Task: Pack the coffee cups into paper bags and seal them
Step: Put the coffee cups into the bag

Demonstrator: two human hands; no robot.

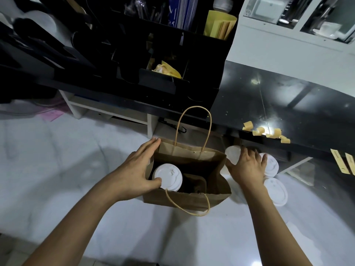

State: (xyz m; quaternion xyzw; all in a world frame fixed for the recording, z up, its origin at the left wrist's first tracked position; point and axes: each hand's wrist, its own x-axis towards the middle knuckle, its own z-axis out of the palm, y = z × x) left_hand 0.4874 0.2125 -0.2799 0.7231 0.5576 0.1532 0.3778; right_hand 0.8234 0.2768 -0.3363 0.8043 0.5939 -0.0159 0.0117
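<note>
On the white glossy counter (76, 169), a brown paper carrier bag with twisted paper handles (192, 198) is stood upright with its mouth open toward the camera; its long axis is set left to right. No print or writing can be read on the bag, and only small embossed marks, too small to read, are seen on the cup lids. Inside the bag, at its left end, a coffee cup with a white plastic lid (169, 176) is held upright. The bag's left edge is gripped by the left hand (137, 169), with the fingers laid along the outer wall and the thumb hooked over the rim, touching the lid. Just right of the bag, three more white-lidded cups (276, 191) are grouped upright on the counter. Over them the right hand (247, 166) is spread with fingers straight and splayed, touching two of the lids; nothing is grasped by it. Beyond the bag to the right, curled tan tape strips (269, 132) are stuck along the edge of a black raised ledge (288, 104).
</note>
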